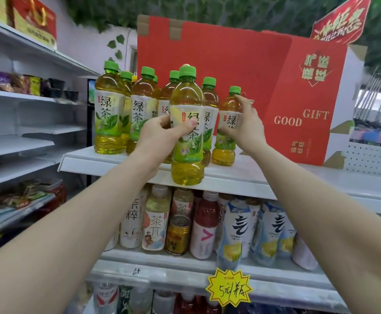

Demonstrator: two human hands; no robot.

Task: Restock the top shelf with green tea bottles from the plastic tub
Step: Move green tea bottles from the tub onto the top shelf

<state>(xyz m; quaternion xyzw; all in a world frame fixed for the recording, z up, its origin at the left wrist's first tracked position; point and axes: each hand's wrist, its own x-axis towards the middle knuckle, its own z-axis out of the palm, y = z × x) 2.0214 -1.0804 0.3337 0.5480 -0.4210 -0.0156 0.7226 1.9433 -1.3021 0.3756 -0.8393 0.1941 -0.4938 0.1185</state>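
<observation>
Several green tea bottles with green caps stand on the white top shelf (241, 175); the leftmost of them (109, 109) is at the shelf's left end. My left hand (162, 134) grips a green tea bottle (188, 155) by its label, held in front of the shelf's front edge, its base below the shelf lip. My right hand (246, 125) grips another green tea bottle (226, 152) that stands on the shelf at the right end of the group. The plastic tub is out of view.
A big red gift box (264, 75) stands on the top shelf behind and right of the bottles. The shelf below holds mixed drink bottles (205, 225) and a gold can (178, 234). White snack shelves (15, 146) run along the left.
</observation>
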